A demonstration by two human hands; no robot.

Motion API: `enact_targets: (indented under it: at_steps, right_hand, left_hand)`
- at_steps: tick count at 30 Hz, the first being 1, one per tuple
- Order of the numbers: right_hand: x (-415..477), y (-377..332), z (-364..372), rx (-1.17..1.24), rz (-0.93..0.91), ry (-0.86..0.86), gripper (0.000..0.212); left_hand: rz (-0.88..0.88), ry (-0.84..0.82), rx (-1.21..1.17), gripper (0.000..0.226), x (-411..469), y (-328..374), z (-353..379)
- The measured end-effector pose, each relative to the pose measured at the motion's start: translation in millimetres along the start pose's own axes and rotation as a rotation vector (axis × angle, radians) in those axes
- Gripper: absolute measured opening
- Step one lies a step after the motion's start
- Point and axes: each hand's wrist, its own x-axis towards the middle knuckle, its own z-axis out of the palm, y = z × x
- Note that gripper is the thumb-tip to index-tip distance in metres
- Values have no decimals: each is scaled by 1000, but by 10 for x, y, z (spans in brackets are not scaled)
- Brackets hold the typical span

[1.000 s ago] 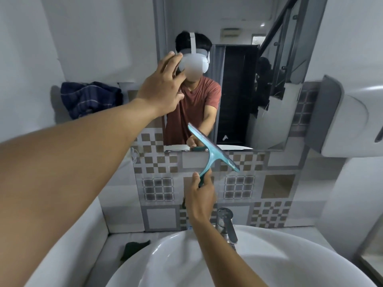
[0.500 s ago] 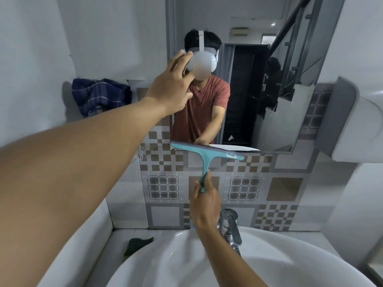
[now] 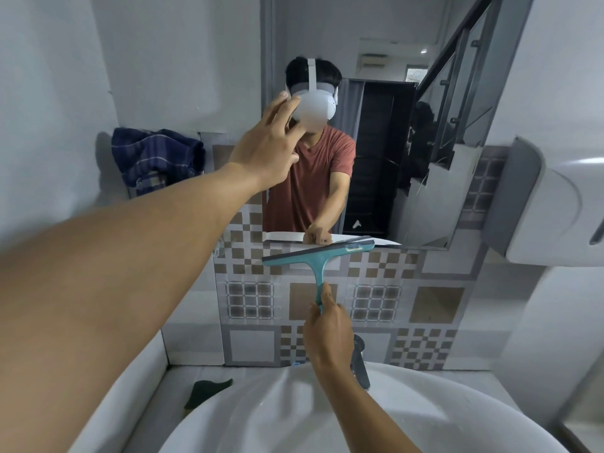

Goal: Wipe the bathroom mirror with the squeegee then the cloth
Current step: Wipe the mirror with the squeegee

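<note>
The mirror (image 3: pixel 457 93) hangs at 12 o'clock, above the patterned tiles (image 3: pixel 376 302). The white sink (image 3: pixel 261 416) sits low at 6 o'clock. A blue checked cloth (image 3: pixel 157 158) is bunched at 10 o'clock, left of the mirror. Your left hand (image 3: pixel 264 152) is up at the mirror's left edge, its grip wide with fingers spread and holding nothing. Your right hand (image 3: pixel 328 331) has its grip closed on the handle of the squeegee (image 3: pixel 318 256). The blade tilts up to the right along the mirror's bottom edge. A small dark green scrap (image 3: pixel 207 390) lies at 7 o'clock by the sink.
</note>
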Motion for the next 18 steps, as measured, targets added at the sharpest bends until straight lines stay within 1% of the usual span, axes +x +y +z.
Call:
enact_targets:
  at_steps: [3,8,12,14,16,18]
  right_hand:
    - [18,-5,-41,-22,2,-21,47]
    - [-13,-24,-194,10,-12,-52,45]
    - [-95,1,-498,45,-45,-107,33]
    - [-109,11,-711,70,-56,-159,31]
    - [-108,13,-961,88,-77,-232,32]
    - [-91,-7,-1232,51,-118,-294,31]
  left_hand:
    - [-1,9,-3,61,-11,23,13]
    - [-22,-3,-12,62,-28,66,-24]
    - [-50,-44,-66,64,-120,164,-89]
    - [-41,-62,-130,64,-221,285,-156]
    - [-19,-96,-243,57,-364,453,-238]
    - [20,-190,-378,48,-537,666,-343]
